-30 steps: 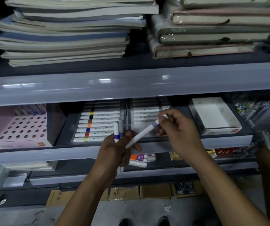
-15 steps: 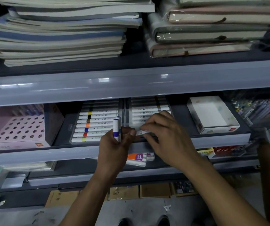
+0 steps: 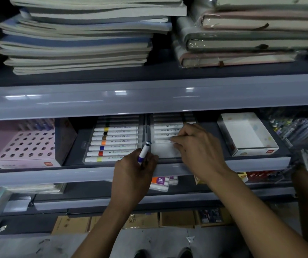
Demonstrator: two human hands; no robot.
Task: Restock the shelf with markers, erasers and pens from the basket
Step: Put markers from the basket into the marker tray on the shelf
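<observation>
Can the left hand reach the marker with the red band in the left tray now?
Probably not freely: the left hand already grips a blue-banded marker. The red-banded marker lies close and uncovered in the open tray.

Both my forearms reach up and forward, bare to the elbow. My left hand (image 3: 133, 169) is curled into a loose fist, fingers wrapped round a marker (image 3: 143, 153) that sticks up past the knuckles. My right hand (image 3: 196, 146) lies palm down, fingertips (image 3: 174, 140) bent and pressing downward.
</observation>
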